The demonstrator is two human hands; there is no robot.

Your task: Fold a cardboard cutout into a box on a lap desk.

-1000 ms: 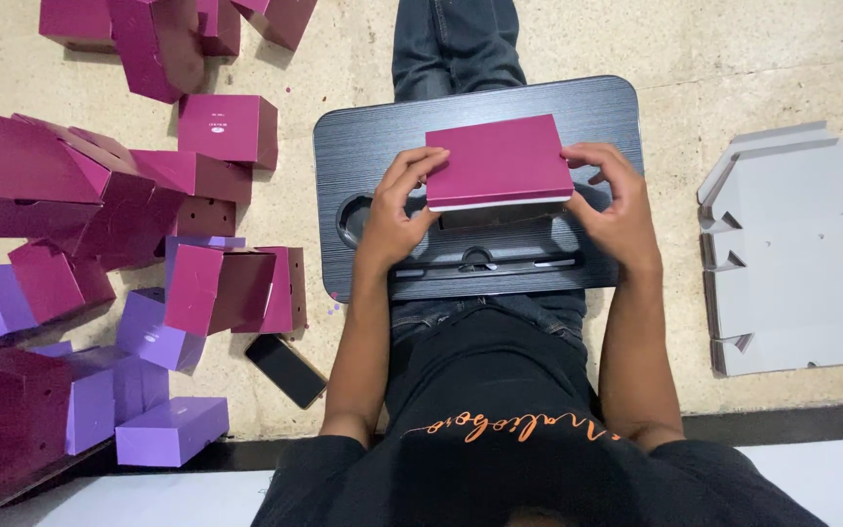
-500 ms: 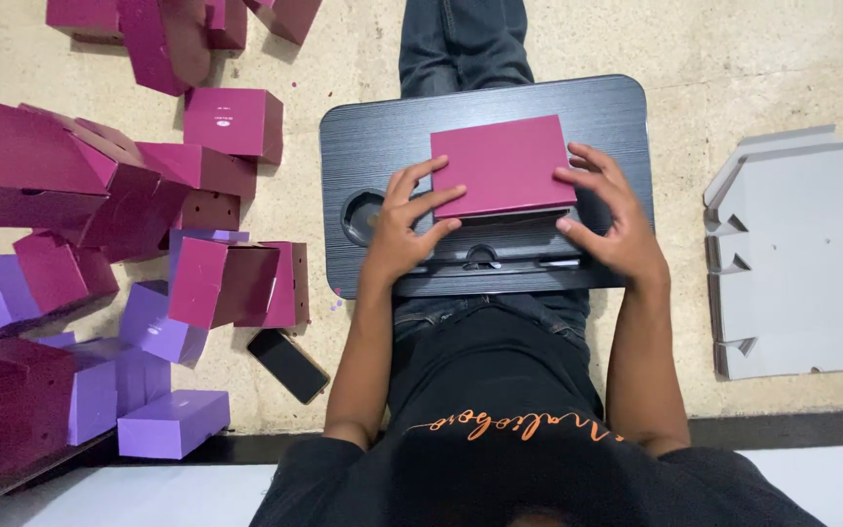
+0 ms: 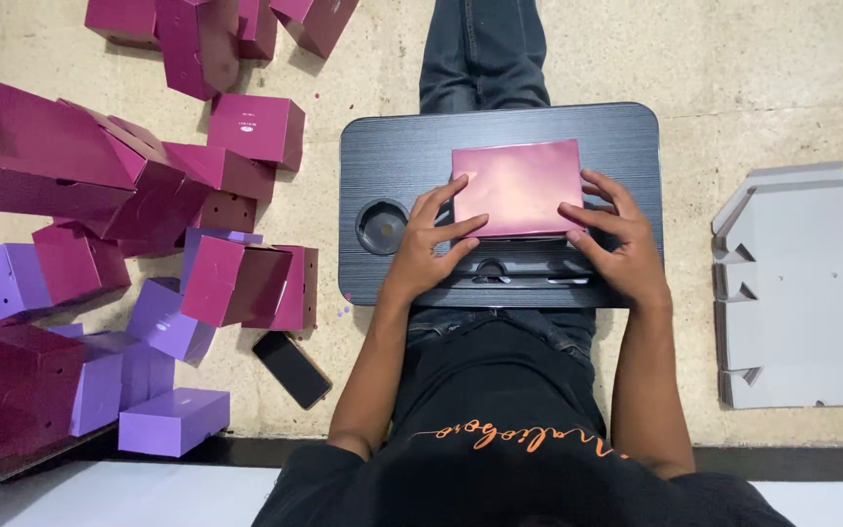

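Concrete floor (image 3: 734, 88) carries a dark lap counter (image 3: 392, 146); the magenta box (image 3: 519, 187) now lies flat mid-counter, released, left hand (image 3: 431, 249) and right hand (image 3: 622, 249) spread, fingertips touching its near corners.

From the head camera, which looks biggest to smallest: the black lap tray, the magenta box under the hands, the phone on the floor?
1. Black lap tray, clearly largest.
2. Magenta box, resting on the tray, with both hands touching it.
3. Phone, smallest; it lies lower, on the floor, so it may look slightly smaller than it is.
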